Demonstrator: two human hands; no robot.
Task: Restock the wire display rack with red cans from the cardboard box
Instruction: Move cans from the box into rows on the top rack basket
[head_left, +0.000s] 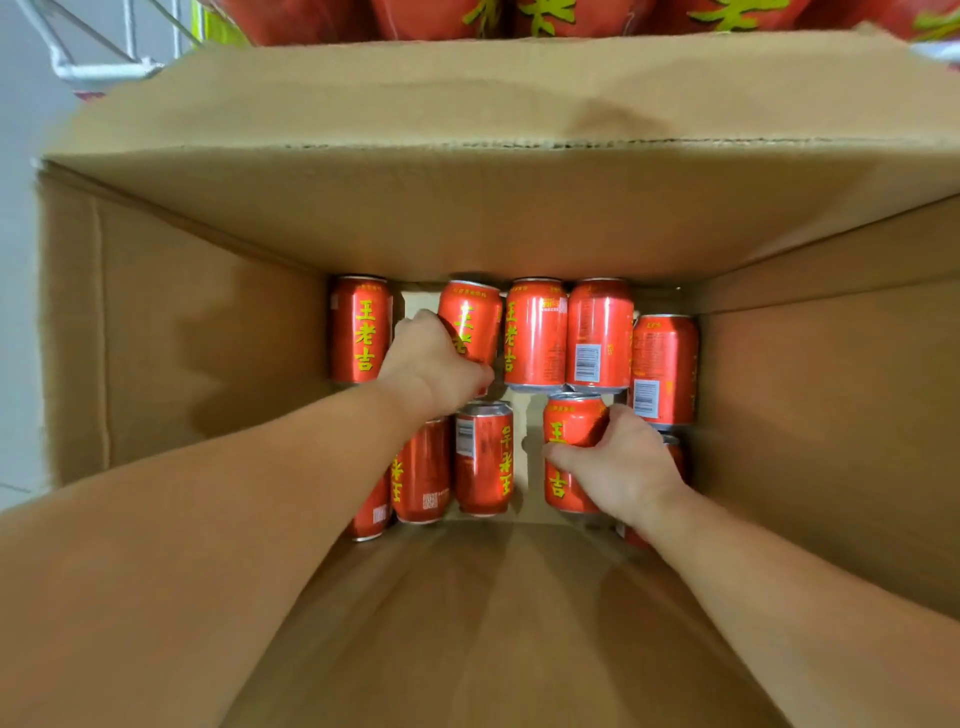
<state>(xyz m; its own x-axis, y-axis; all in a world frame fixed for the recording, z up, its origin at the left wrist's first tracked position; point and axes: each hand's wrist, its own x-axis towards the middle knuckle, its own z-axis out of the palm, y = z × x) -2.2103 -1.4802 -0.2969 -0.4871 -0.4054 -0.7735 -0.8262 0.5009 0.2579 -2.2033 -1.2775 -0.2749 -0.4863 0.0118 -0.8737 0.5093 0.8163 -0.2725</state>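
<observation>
Left hand (436, 364) and right hand (618, 467) each clamp a red can (571, 431) at frame centre, deep in the cardboard box (208, 338); neighbouring cans may roll.

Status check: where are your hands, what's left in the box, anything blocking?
Left hand closed on a back-row can; right hand closed on a front-row can. Both down in the cardboard box; about ten cans lying loose. Nothing blocking.

The box (197, 332) is plain brown cardboard, matt and slightly creased, with a rough perforated tear line along its far flap. The cans (535, 332) inside are glossy red metal with bare silver rims. The rack (98, 67) is white-coated wire, smooth.
</observation>
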